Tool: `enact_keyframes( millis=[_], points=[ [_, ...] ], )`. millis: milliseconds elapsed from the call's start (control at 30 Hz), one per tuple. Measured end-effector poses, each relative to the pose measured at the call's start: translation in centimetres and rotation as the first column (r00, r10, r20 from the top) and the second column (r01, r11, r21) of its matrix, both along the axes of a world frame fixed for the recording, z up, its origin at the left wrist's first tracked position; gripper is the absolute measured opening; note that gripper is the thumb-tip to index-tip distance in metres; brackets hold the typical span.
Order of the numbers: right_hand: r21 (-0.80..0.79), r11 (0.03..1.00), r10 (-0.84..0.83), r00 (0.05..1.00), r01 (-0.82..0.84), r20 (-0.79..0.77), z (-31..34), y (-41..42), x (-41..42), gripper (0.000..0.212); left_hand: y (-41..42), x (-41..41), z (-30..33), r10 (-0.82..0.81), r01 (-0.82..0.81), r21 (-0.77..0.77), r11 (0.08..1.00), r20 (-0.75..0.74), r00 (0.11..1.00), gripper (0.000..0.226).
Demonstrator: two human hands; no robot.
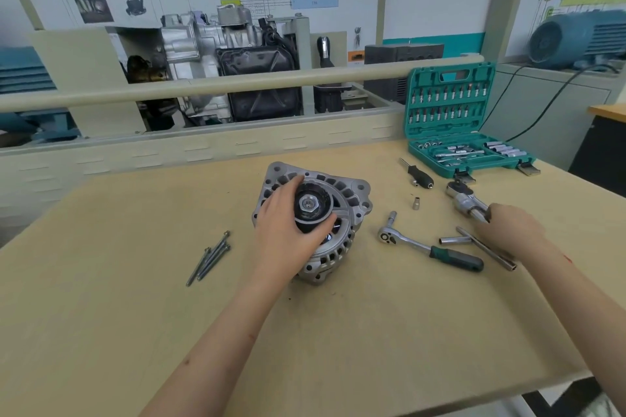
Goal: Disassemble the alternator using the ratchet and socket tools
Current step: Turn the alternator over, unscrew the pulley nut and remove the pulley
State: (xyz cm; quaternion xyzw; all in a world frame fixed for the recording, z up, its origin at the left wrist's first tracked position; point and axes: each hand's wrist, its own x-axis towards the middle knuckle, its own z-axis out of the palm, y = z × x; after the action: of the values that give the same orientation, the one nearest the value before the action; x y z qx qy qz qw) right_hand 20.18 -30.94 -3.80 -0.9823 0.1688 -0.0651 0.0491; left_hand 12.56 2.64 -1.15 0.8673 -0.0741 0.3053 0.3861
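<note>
A silver alternator (352,195) stands at the middle of the tan table, its black pulley (313,203) with a hex nut facing up. My left hand (284,234) grips the pulley, thumb on the near side and fingers round the far side. To the right, my right hand (511,228) holds the handle of a large chrome ratchet (462,198), whose head points away from me. A smaller ratchet with a green-black handle (430,249) lies between the alternator and my right hand, a socket standing on its head.
Three long bolts (210,257) lie left of the alternator. A small socket (416,203), a black screwdriver handle (418,174), a chrome tube socket (454,240) and an extension bar (487,249) lie on the right. The open green socket case (457,122) stands at the back right.
</note>
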Motion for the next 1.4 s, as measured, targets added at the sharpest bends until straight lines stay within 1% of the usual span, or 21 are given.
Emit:
enact_keyframes(
  millis=[100, 233, 333, 467, 567, 600, 633, 700, 733, 800, 867, 900, 933, 967, 1000, 1033, 1067, 1133, 1267, 1333, 1400],
  points=[
    [-0.084, 0.996, -0.002, 0.998, -0.003, -0.066, -0.4, 0.4, 0.2, 0.015, -0.1, -0.1, 0.0, 0.005, -0.005, 0.008, 1.000, 0.025, 1.000, 0.072],
    [-0.030, 0.999, 0.028, 0.998, -0.029, -0.052, -0.7, 1.1, 0.1, 0.015, -0.1, -0.2, -0.2, 0.019, -0.019, 0.017, 1.000, 0.003, 1.000, 0.074],
    [0.140, 0.986, 0.072, 0.989, -0.090, 0.128, -0.7, 2.9, -0.5, 0.022, -0.1, -0.3, -0.2, 0.043, -0.042, 0.006, 0.999, -0.013, 0.999, 0.078],
    [0.246, 0.880, 0.295, 0.874, -0.406, 0.387, 3.2, 7.4, -1.8, 0.020, -0.3, -0.6, 0.0, 0.038, -0.038, -0.011, 0.999, -0.007, 0.999, 0.081],
    [0.332, 0.716, 0.451, 0.770, -0.614, 0.451, 7.8, 10.9, -3.9, 0.013, -0.2, -1.5, 0.7, -0.028, 0.024, -0.109, 0.994, -0.034, 0.999, 0.093],
    [0.387, 0.640, 0.499, 0.742, -0.664, 0.449, 9.0, 11.8, -4.9, 0.010, -0.4, -1.9, 1.1, -0.014, 0.016, -0.080, 0.997, 0.021, 1.000, 0.095],
    [0.436, 0.564, 0.546, 0.713, -0.701, 0.440, 9.9, 12.6, -5.9, 0.009, -0.7, -2.3, 1.5, 0.027, -0.030, 0.024, 0.999, 0.126, 0.992, 0.094],
    [0.524, 0.414, 0.644, 0.646, -0.744, 0.409, 11.0, 13.9, -7.8, 0.010, -1.7, -2.3, 2.4, 0.040, -0.171, 0.282, 0.944, 0.418, 0.908, 0.077],
    [0.578, 0.319, 0.690, 0.602, -0.751, 0.402, 11.1, 14.4, -8.6, 0.007, -2.2, -2.1, 3.2, 0.010, -0.223, 0.360, 0.906, 0.508, 0.861, 0.066],
    [0.681, 0.138, 0.737, 0.534, -0.720, 0.415, 11.1, 14.7, -9.3, 0.010, -2.7, -1.4, 4.9, -0.038, -0.285, 0.451, 0.846, 0.584, 0.811, 0.039],
    [0.763, 0.020, 0.655, 0.585, -0.646, 0.478, 10.7, 13.6, -7.9, 0.027, -2.5, -0.8, 6.2, -0.081, -0.237, 0.526, 0.817, 0.511, 0.856, 0.013],
    [0.786, 0.018, 0.542, 0.666, -0.618, 0.512, 10.1, 12.5, -6.2, 0.031, -2.2, -0.6, 6.6, -0.087, -0.183, 0.557, 0.810, 0.422, 0.902, 0.008],
    [0.784, 0.132, 0.403, 0.755, -0.607, 0.517, 9.3, 11.1, -4.4, 0.033, -1.9, -0.5, 6.8, -0.066, -0.138, 0.567, 0.812, 0.325, 0.943, 0.010],
    [0.733, 0.404, 0.285, 0.837, -0.547, 0.468, 8.2, 9.3, -2.3, 0.033, -1.6, -0.4, 6.9, -0.033, -0.127, 0.567, 0.814, 0.263, 0.964, 0.015],
    [0.576, 0.728, 0.192, 0.917, -0.372, 0.350, 6.7, 7.1, -0.6, 0.037, -1.3, -0.2, 7.0, 0.001, -0.145, 0.562, 0.815, 0.249, 0.968, 0.019],
    [0.356, 0.920, 0.093, 0.975, -0.162, 0.201, 5.0, 4.9, 0.6, 0.042, -1.0, -0.1, 7.0, 0.026, -0.168, 0.560, 0.812, 0.252, 0.967, 0.020],
    [0.184, 0.983, 0.004, 0.998, -0.016, 0.067, 3.2, 2.8, 1.3, 0.045, -0.8, -0.1, 7.0, 0.051, -0.184, 0.563, 0.805, 0.243, 0.969, 0.021],
    [0.039, 0.994, -0.097, 0.991, 0.101, -0.094, 0.4, -0.1, 2.1, 0.040, -0.3, 0.0, 6.7, 0.096, -0.200, 0.576, 0.793, 0.206, 0.974, 0.023],
    [0.078, 0.995, -0.058, 0.996, 0.063, -0.063, -0.7, -1.0, 2.9, 0.022, 0.2, 0.0, 6.0, 0.160, -0.242, 0.584, 0.775, 0.190, 0.969, 0.024],
    [0.208, 0.977, -0.035, 0.998, 0.044, -0.046, 0.0, -0.6, 3.2, 0.022, 0.4, -0.1, 6.2, 0.176, -0.244, 0.563, 0.790, 0.174, 0.969, 0.026],
    [0.481, 0.876, 0.025, 0.999, -0.032, 0.020, 1.2, 0.1, 2.8, 0.028, 0.7, -0.1, 6.5, 0.195, -0.247, 0.554, 0.795, 0.152, 0.969, 0.027]
  ],
)
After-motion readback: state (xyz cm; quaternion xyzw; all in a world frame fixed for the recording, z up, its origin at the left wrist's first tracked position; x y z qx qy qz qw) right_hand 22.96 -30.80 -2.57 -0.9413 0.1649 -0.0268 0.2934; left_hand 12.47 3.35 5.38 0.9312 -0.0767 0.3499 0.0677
